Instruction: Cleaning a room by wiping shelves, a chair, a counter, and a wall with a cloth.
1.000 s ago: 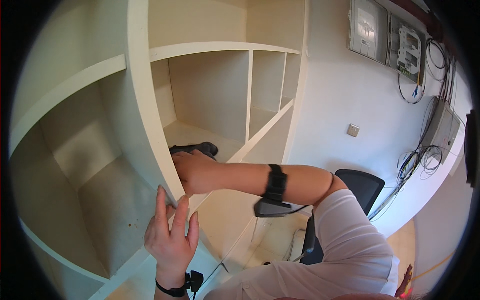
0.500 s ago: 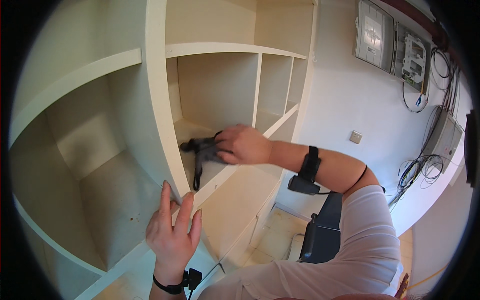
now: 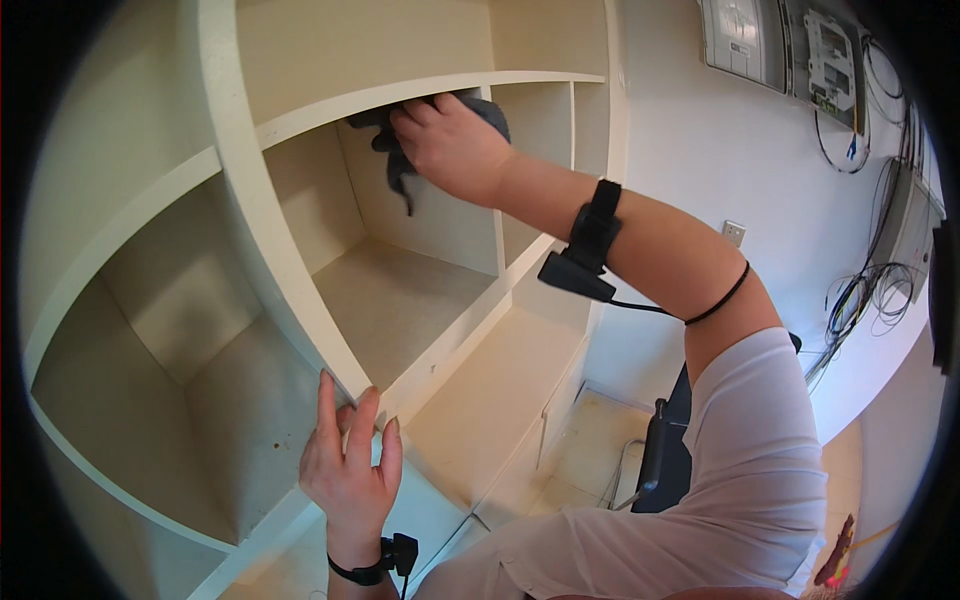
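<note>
A dark grey cloth (image 3: 487,112) is bunched in my right hand (image 3: 447,143), its loose end hanging down. That hand is raised to the top of a cream shelf compartment, just under the upper shelf board (image 3: 400,92); whether the cloth presses on the board or the wall behind I cannot tell. My left hand (image 3: 348,462) rests with spread fingers, its fingertips touching the lower part of the cream upright panel (image 3: 285,270). Black bands with small devices sit on my right forearm and left wrist.
A deeper compartment (image 3: 230,420) with small brown specks lies at left. A cream ledge (image 3: 500,390) runs below. On the right wall are an open electrical box (image 3: 835,70), a socket (image 3: 734,233) and tangled cables (image 3: 888,295). A black chair part (image 3: 665,450) stands lower right.
My right hand has lifted the cloth from the compartment's floor to its top. My left hand stays at the upright panel. The view has shifted slightly.
</note>
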Available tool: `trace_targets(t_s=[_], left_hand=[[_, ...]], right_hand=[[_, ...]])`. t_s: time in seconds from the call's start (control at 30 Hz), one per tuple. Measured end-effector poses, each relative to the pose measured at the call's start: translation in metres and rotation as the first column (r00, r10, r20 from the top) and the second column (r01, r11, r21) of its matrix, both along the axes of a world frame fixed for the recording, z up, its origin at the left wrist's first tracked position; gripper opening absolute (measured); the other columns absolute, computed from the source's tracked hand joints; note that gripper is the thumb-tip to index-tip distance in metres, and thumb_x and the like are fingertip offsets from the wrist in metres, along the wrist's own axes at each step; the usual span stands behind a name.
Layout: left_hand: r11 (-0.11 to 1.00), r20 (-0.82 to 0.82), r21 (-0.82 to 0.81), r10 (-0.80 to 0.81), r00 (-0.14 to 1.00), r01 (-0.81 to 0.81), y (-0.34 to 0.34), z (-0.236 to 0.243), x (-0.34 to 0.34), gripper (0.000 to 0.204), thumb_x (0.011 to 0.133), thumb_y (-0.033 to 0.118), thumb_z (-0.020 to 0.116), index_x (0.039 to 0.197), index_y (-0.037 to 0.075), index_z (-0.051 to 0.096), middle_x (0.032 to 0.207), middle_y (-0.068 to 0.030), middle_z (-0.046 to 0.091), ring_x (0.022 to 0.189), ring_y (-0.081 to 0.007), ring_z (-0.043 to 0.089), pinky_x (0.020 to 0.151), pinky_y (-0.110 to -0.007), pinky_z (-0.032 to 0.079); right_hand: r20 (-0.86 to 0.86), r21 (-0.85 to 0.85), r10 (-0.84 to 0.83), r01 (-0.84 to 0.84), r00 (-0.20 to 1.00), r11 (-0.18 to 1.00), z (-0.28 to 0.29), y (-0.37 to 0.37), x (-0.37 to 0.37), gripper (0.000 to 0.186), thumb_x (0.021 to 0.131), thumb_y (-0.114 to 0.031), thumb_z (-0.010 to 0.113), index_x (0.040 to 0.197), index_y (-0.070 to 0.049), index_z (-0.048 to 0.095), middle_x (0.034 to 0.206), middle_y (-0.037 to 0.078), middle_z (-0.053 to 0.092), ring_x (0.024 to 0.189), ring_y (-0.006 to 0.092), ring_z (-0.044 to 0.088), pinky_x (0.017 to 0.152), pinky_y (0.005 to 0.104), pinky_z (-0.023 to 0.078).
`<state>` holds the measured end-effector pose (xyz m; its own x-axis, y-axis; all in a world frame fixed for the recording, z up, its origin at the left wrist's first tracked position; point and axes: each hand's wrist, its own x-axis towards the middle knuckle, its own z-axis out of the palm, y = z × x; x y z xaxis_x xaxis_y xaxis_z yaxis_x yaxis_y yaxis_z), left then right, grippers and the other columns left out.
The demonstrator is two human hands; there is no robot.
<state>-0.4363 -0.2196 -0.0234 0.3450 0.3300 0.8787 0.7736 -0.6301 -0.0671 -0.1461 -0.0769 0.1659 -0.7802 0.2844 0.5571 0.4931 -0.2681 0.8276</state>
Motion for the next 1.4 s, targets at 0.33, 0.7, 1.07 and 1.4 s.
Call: trace_targets(t_s=[0.33, 0.7, 1.07, 1.4], left_hand=[[1.000, 0.038, 0.015, -0.014, 0.999, 0.014, -0.003, 0.002, 0.000, 0.034, 0.085, 0.018, 0.074, 0.118, 0.012, 0.069, 0.140, -0.0243, 0.056, 0.081, -0.0199, 0.070, 0.068, -0.031, 0.056], [0.997, 0.004, 0.078, 0.017, 1.000, -0.017, 0.004, -0.002, 0.003, 0.034, 0.083, 0.012, 0.074, 0.116, 0.010, 0.068, 0.139, -0.0253, 0.056, 0.077, -0.0186, 0.071, 0.065, -0.029, 0.056], [0.994, 0.100, 0.103, -0.041, 0.994, 0.031, 0.009, -0.007, 0.010, 0.030, 0.085, -0.001, 0.062, 0.114, 0.001, 0.060, 0.117, -0.0258, 0.068, 0.092, -0.0359, 0.072, 0.068, -0.036, 0.056], [0.993, 0.058, 0.037, 0.113, 0.992, -0.115, 0.000, -0.008, 0.007, 0.011, 0.086, -0.008, 0.053, 0.092, 0.000, 0.058, 0.111, -0.0255, 0.069, 0.093, -0.0390, 0.072, 0.074, -0.038, 0.057]], right_hand=[[-0.179, -0.608, -0.135, -0.002, 0.974, 0.794, -0.118, 0.045, -0.038, 0.019, 0.082, -0.027, 0.065, 0.090, -0.015, 0.077, 0.098, 0.000, 0.065, 0.108, 0.0216, 0.057, 0.088, 0.0383, 0.042], [-0.437, 0.759, -0.839, -0.633, -0.325, -0.150, -0.061, -0.026, -0.144, 0.039, 0.101, -0.035, 0.054, 0.120, -0.002, 0.064, 0.107, 0.012, 0.069, 0.093, 0.0175, 0.067, 0.079, 0.0332, 0.055], [-0.880, 0.473, -0.094, -0.874, -0.465, -0.109, -0.161, -0.084, -0.159, 0.056, 0.100, -0.038, 0.055, 0.132, 0.008, 0.050, 0.135, 0.029, 0.047, 0.127, 0.0441, 0.048, 0.110, 0.0444, 0.037], [-0.903, 0.024, 0.430, -0.996, 0.015, 0.085, -0.203, -0.080, -0.097, 0.036, 0.084, -0.028, 0.075, 0.110, -0.006, 0.063, 0.120, 0.018, 0.055, 0.105, 0.0376, 0.057, 0.085, 0.0431, 0.049]])
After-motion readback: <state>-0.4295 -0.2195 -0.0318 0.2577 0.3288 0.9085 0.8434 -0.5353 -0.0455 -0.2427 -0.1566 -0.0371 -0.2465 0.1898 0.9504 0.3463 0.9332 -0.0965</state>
